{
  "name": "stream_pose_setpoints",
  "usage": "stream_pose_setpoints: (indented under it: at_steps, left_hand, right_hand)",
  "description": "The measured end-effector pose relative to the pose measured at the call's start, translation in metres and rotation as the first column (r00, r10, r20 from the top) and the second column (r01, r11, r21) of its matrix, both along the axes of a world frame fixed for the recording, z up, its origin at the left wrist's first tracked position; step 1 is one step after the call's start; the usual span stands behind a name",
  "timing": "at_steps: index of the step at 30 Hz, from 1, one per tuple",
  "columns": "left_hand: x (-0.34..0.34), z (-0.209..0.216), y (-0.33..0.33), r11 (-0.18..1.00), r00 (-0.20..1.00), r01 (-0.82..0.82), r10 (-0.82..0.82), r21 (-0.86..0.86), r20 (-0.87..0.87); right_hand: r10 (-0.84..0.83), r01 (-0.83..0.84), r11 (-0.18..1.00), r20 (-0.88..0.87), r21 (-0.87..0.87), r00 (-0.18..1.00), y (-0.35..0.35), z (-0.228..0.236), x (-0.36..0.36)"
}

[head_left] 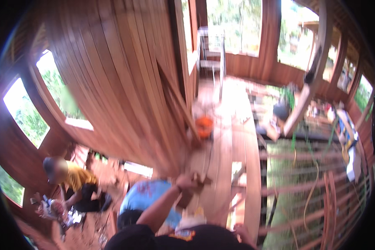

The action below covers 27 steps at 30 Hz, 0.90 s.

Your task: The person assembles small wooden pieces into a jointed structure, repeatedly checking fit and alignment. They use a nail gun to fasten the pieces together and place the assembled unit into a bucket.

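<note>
My left arm stretches forward over a person in a light blue shirt (148,200). At its end my left hand (186,181) looks closed around a short brown piece of wood (202,180), just above the plank floor (223,158); motion blurs its fingers. Low in view, beside my dark shirt, my right hand (242,233) shows only in part and is smeared, so its fingers and anything in them cannot be made out.
A tall plank wall (121,83) rises at left-centre. An orange bucket (204,127) and a ladder (211,58) stand farther ahead. Open floor joists (308,191) lie to the right. One person in yellow (81,179) crouches left; another, dark-capped (281,111), is beyond the planks.
</note>
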<state>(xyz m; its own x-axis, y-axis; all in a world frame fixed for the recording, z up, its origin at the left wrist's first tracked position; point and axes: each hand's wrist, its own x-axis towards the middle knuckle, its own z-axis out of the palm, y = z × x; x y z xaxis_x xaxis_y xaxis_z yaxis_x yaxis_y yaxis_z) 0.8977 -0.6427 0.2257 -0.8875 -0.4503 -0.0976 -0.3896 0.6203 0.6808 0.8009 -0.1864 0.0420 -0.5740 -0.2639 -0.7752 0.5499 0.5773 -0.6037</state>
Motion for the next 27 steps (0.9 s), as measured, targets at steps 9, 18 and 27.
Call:
stream_pose_setpoints:
  at_steps: [9, 18, 27]
  left_hand:
    - [-0.083, 0.066, -0.046, 0.582, 0.895, 0.445, -0.321, 0.680, -0.311]
    - [-0.189, 0.085, -0.115, 0.518, 0.830, 0.557, -0.367, 0.649, -0.420]
    - [-0.343, 0.127, -0.194, 0.531, 0.819, 0.573, -0.359, 0.624, -0.447]
  right_hand:
    - [0.197, -0.426, 0.656, -0.404, -0.623, 0.893, -0.243, 0.165, -0.103]
    - [-0.042, -0.512, 0.531, -0.625, -0.675, 0.780, -0.353, 0.224, -0.183]
    - [-0.189, -0.424, 0.557, -0.606, -0.715, 0.773, -0.429, 0.269, -0.318]
